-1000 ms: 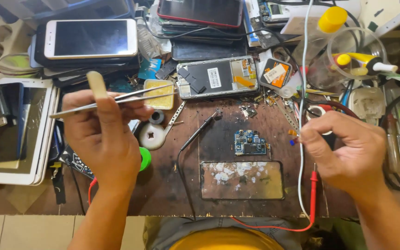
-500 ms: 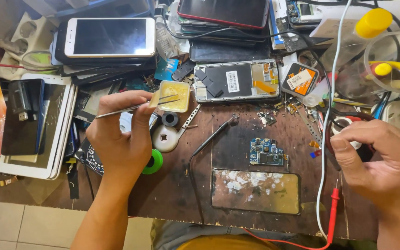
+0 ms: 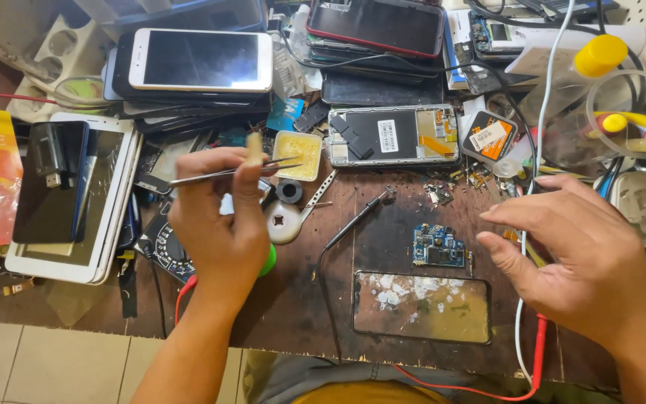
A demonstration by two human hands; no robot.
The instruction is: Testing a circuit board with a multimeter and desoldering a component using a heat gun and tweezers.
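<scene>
My left hand [image 3: 222, 224] pinches tweezers [image 3: 233, 170], long axis level, tips right over the yellow flux tin [image 3: 297, 155]. Right hand [image 3: 570, 254] released, empty. Blue circuit board [image 3: 438, 246] lies between, nearer the right

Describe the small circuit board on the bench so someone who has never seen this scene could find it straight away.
Start at the dark wooden workbench and find the cracked glass panel lying flat near its front edge. Just above that panel sits the small blue circuit board, between the left hand holding tweezers and the open right hand. It is the only bare blue board lying alone; the phones are stacked further back.
</scene>
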